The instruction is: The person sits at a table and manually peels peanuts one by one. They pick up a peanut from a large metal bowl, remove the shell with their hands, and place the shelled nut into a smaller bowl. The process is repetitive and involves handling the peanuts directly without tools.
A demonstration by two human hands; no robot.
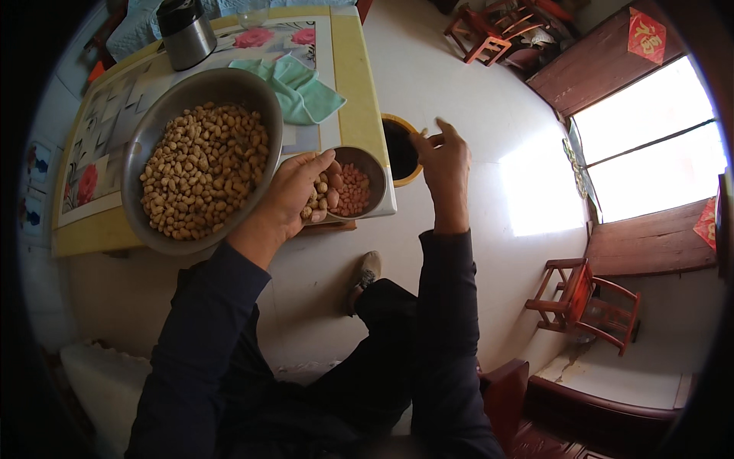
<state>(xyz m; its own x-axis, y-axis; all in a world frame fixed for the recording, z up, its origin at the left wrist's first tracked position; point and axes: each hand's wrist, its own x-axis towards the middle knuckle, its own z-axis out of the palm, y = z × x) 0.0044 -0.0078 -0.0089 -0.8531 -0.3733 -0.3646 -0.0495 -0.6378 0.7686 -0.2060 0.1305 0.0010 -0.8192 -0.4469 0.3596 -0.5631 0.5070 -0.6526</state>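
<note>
My left hand [292, 186] is cupped around several unshelled peanuts [312, 203], beside a small metal bowl [375, 172]. Pink shelled peanut kernels [352, 189] lie in that bowl, partly hidden by my fingers. Left of the hand, a large metal basin [135, 189] is heaped with peanuts in their shells [200, 172]. My right hand [447, 166] is raised past the table's right edge, near a dark-lined bin [401, 149] with a yellow rim. A small pale piece, perhaps shell, shows at its thumb tip; whether it is gripped is unclear.
The table [355, 80] has a yellow-bordered, flower-printed cover. On it are a green cloth [304, 94], a steel thermal jug [186, 40] and a clear glass [252, 14]. Red wooden chairs [567, 298] stand on the pale floor to the right. My shoe [367, 269] is below the table edge.
</note>
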